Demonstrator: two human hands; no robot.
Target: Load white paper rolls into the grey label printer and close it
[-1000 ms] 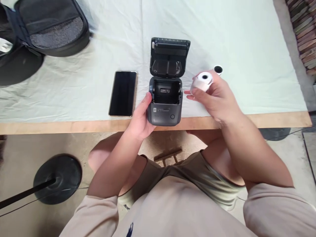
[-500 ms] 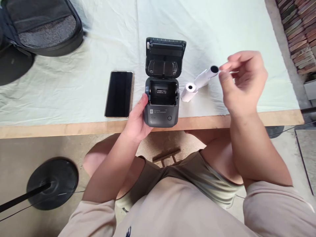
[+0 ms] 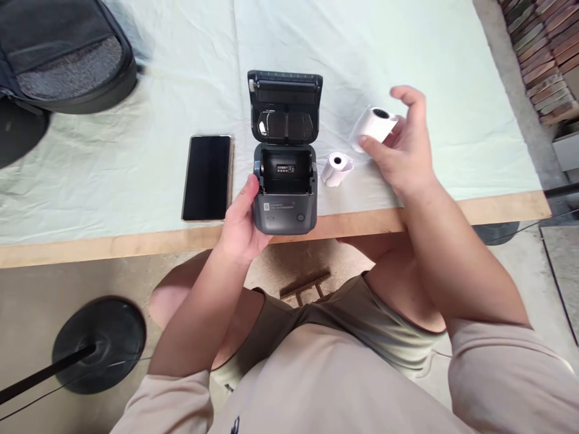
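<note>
A dark grey label printer [image 3: 286,216] stands at the table's front edge with its lid [image 3: 284,111] tipped up and its paper bay bare. My left hand [image 3: 242,226] grips the printer's left side, thumb on the near left corner. To the right, my right hand [image 3: 404,147] holds the larger white paper roll [image 3: 374,128], thumb on its near side and index finger raised clear; the other fingers are partly hidden behind it. A smaller white paper roll [image 3: 335,172] stands on end between the printer and my right hand, its outer layer slightly loose.
A smartphone [image 3: 207,178] with a dark screen lies left of the printer. A black bag [image 3: 67,60] sits at the table's far left. Pale cloth [image 3: 181,78] covers the table above its wooden front edge [image 3: 362,223]. Stacked bricks [image 3: 549,66] are at the far right.
My right hand has moved left and closed on the larger roll, which now stands more upright. My left hand stays on the printer. The whole view has shifted slightly.
</note>
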